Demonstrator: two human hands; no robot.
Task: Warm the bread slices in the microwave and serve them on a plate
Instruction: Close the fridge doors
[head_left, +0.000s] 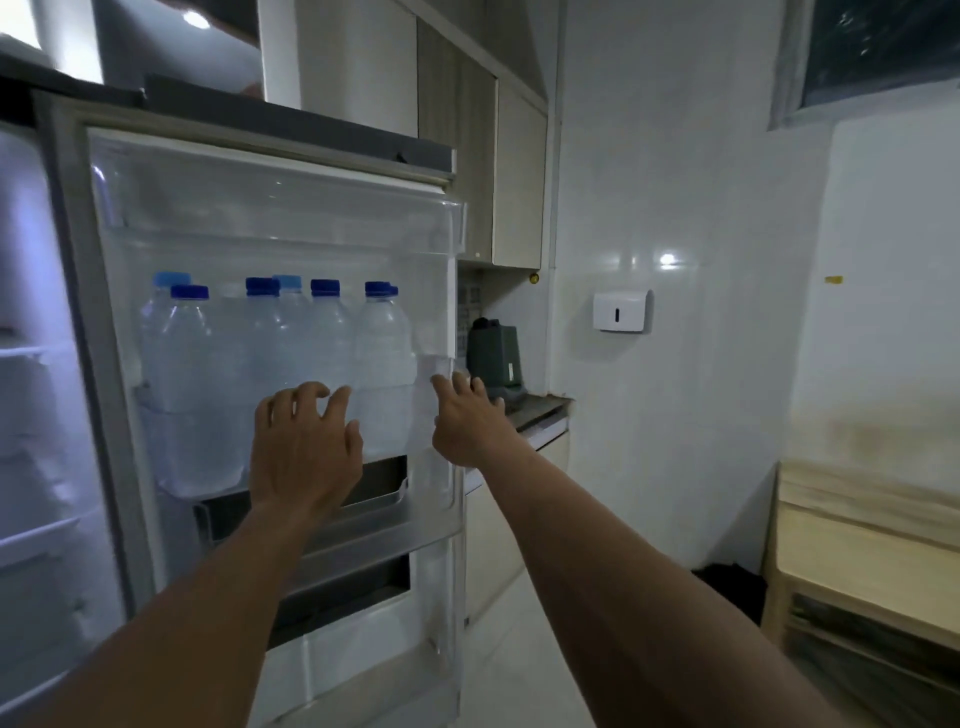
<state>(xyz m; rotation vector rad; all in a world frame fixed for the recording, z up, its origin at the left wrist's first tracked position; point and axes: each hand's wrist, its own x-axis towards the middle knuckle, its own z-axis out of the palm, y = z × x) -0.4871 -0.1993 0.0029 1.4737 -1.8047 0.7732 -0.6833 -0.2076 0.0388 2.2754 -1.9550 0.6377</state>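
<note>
Spread fingers (332, 400) against fridge door (275, 218).

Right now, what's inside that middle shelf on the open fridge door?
The door shelf holds a row of clear water bottles with blue caps, some standing behind others. The left hand covers part of the front, so their exact number and anything lower down is hidden.

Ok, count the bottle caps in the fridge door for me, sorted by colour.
Dark blue caps: 5
Light blue caps: 2
Total: 7
One dark blue cap is mostly hidden behind another, and a possible pale cap between them is too blurred to count.
</note>
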